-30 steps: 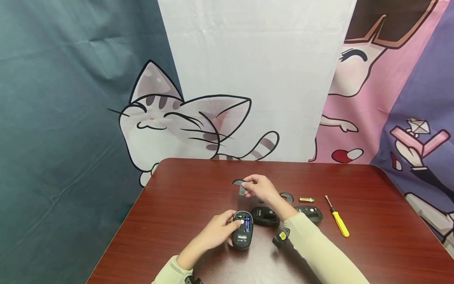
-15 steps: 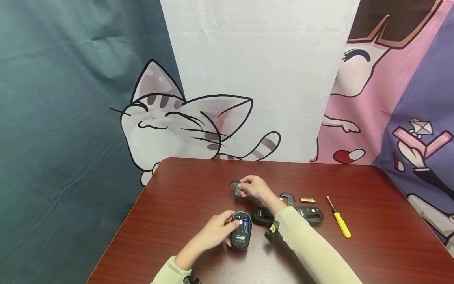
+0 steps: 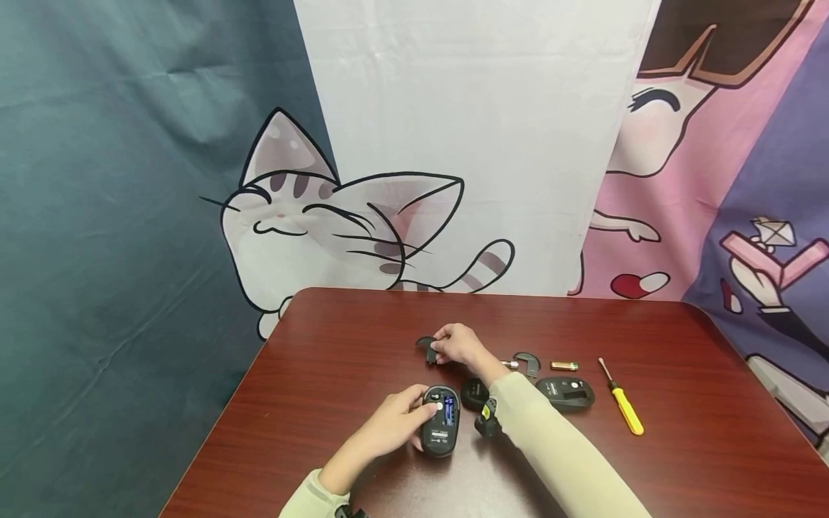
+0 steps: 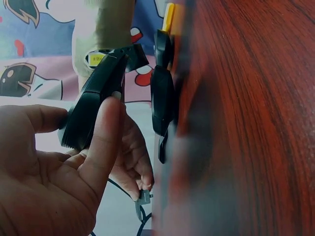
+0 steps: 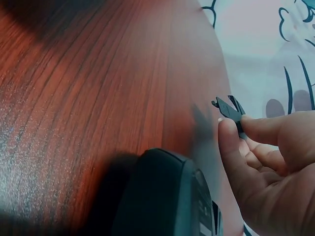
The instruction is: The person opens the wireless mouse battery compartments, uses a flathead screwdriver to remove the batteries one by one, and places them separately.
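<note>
My left hand (image 3: pixel 396 423) grips a black computer mouse (image 3: pixel 440 437), its underside turned up toward the head camera. A blue battery (image 3: pixel 449 411) sits in its uncovered compartment, and my thumb lies across the underside. In the left wrist view the mouse (image 4: pixel 93 105) is held between thumb and fingers, above the table. Farther back, my right hand (image 3: pixel 461 344) pinches a small dark battery cover (image 3: pixel 425 343) with a curved end. The right wrist view has this cover (image 5: pixel 230 110) between thumb and fingertip, close over the table.
A second mouse (image 3: pixel 475 393) lies partly behind my right forearm, and a third mouse (image 3: pixel 565 393) lies right of it. Behind them are another curved cover (image 3: pixel 529 362), a loose battery (image 3: pixel 564 365) and a silvery piece (image 3: pixel 509 365). A yellow-handled screwdriver (image 3: pixel 625 411) lies farther right.
My right hand has moved slightly left and lower with the cover, which has tilted and shows darker. The left hand and its mouse have barely moved.
</note>
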A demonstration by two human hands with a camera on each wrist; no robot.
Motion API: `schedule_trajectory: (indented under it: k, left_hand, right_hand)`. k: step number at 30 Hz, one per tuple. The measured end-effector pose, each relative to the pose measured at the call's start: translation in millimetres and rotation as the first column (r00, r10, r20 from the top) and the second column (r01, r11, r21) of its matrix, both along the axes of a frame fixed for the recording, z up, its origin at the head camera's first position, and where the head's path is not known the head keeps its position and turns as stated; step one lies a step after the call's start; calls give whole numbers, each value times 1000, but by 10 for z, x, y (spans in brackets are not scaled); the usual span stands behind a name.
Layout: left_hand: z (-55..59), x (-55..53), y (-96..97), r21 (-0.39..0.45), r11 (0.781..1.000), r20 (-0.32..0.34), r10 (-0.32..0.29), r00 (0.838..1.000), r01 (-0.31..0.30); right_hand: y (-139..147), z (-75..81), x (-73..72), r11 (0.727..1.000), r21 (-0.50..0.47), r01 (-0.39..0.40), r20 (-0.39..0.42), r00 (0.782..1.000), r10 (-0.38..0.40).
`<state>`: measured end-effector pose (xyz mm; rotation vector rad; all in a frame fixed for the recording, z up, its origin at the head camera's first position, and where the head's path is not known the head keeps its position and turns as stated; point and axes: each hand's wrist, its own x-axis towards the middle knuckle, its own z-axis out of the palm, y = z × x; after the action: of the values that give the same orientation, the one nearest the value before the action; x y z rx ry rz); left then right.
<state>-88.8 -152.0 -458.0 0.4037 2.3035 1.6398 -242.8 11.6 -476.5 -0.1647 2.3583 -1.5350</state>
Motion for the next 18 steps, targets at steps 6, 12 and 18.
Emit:
schedule_trajectory:
  k: [6, 12, 18]
  left_hand:
    - [17, 0, -12, 7, 1000, 4, -1, 1000, 1]
    - [-1, -8, -24, 1, 1000, 3, 4, 1000, -4]
    - [-5, -14, -40, 22, 1000, 8, 6, 1000, -7]
  right_hand:
    - [-23, -41, -15, 998, 56, 3, -29, 1000, -2]
    - [-52, -66, -29, 994, 106, 6, -46, 999, -2]
    - [-79, -44, -31, 985, 175, -1, -77, 997, 15]
